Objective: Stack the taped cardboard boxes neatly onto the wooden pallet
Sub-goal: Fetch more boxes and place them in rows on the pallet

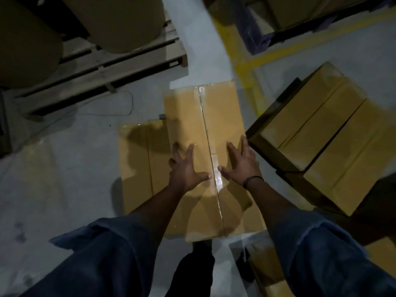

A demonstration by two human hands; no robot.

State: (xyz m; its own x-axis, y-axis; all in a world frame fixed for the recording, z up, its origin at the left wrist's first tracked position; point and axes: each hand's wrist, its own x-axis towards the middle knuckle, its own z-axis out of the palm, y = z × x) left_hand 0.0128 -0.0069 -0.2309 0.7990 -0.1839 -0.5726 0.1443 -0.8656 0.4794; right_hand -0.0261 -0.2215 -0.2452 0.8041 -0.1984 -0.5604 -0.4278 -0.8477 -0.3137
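Presses the left grip (186, 168) flat on top of the taped box (192, 116), fingers straight and splayed, thumb pointing in toward the glossy tape seam (219, 183). Lays the right grip (241, 165) the same way just across that seam, released and spread, curling round nothing (dark band (252, 180) on its wrist). Reaches in from rolled blue sleeves (111, 254) at the near edge of view. Has the box directly under both grips, its long side running away ahead of the fingertips, its near end back under the forearms. Overlaps a second taped box (137, 163) just left of the left grip and lower down; cannot tell whether resting on it or raised clear. Sees the wooden pallet (96, 69) well ahead and to the left of the left grip, apart from the box, on the grey floor (75, 168), with big brown rolls (120, 24) standing on its slats. Finds a skewed stack of more boxes (321, 133) just right of the right grip, close to its outer finger, and a yellow floor line (246, 69) ahead of that grip
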